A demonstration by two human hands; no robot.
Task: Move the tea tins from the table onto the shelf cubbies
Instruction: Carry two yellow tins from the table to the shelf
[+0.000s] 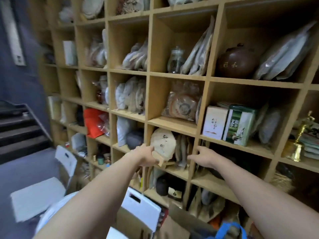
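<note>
The fingers of the left hand (145,156) curl around the lower left edge of a round paper-wrapped tea cake (163,144), which stands upright on a small wooden stand (162,161) at the front of a cubby. The grip is on the cake or its stand; which of the two cannot be told exactly. The fingers of the right hand (204,156) are extended and loose, grasping nothing, with the tips near flat wrapped packets (183,152) leaning in the same cubby, just beside the divider.

Both arms reach from low in the view to the shelf (172,124), a wooden grid of cubbies. One row up and to the right, a green tin (239,125) stands upright beside a pale box (214,122), touching or nearly so. A brown teapot (237,63) sits in a cubby higher up. Below the arms are white boards (143,207) and a blue strap (229,230). No counter is in view, and neither hand holds a tin.

Judgement: the step in hand appears to be arranging a cubby, possibly making room, not carrying. The next move calls for steadying the cake so it does not tip off its stand, then releasing and turning back to the counter for a tin.
</note>
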